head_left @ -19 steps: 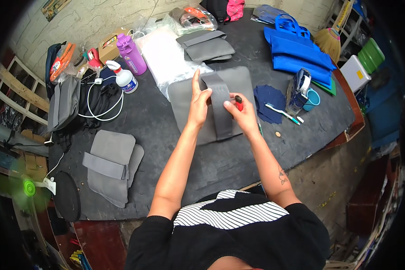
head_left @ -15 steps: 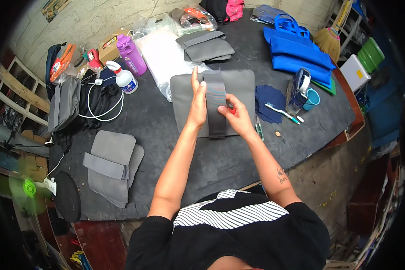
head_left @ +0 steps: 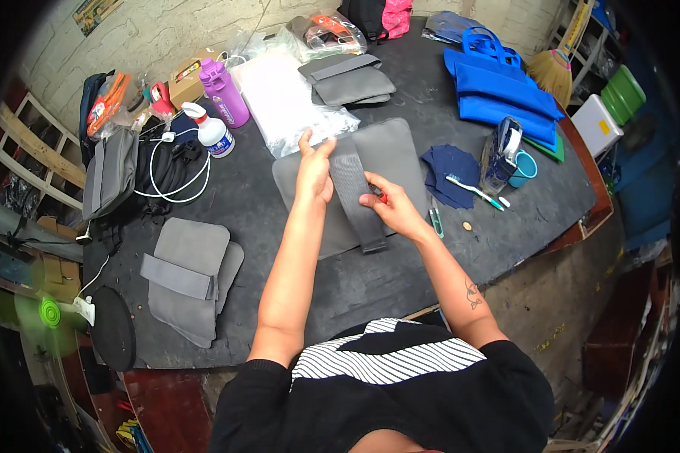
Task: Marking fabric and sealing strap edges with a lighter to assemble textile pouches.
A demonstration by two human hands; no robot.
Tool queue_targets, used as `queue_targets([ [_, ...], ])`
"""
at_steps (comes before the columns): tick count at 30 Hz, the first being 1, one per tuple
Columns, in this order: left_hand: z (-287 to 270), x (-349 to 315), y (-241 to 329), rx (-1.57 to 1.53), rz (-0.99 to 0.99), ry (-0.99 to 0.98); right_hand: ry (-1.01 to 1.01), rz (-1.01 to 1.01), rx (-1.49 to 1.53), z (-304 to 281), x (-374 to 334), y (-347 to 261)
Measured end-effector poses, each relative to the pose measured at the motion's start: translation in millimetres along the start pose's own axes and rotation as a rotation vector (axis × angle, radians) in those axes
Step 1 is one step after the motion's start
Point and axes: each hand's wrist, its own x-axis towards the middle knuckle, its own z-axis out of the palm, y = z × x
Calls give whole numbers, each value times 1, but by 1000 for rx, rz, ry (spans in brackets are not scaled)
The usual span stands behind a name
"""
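A flat grey fabric panel (head_left: 391, 155) lies on the dark table, with a darker ribbed elastic band (head_left: 350, 189) running across it from top to bottom. Over the panel's left part, beside the band, is my left hand (head_left: 314, 174), its fingers apart and nothing held in it. My right hand (head_left: 393, 208) is closed at the band's right edge, around a small red-and-black object (head_left: 382, 198). Fingers cover most of that object, so its kind cannot be made out. Green-handled thread snips (head_left: 436, 220) rest just right of the panel.
More banded grey pieces lie at the near left (head_left: 185, 279) and far middle (head_left: 347, 79). Rightward are dark blue cloth scraps (head_left: 447, 170), a toothbrush (head_left: 476, 192), a blue cup (head_left: 523, 167) and blue bags (head_left: 506, 90). A spray bottle (head_left: 217, 140) and purple bottle (head_left: 227, 98) stand left.
The panel and its band have turned counterclockwise on the table. My left hand has shifted left and its fingers have spread. The right hand has moved slightly left, still holding the red-and-black object.
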Motion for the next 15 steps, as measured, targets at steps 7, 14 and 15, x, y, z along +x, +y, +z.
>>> queue_targets([
  [7,-2,-5,0,-166,-46,-156,48,58,234,8,-8,6],
  [14,-17,-5,-10,90,-19,-485,190,32,259,-5,37,28],
  [15,-21,-8,-22,243,26,-407,196,37,260,-10,47,35],
])
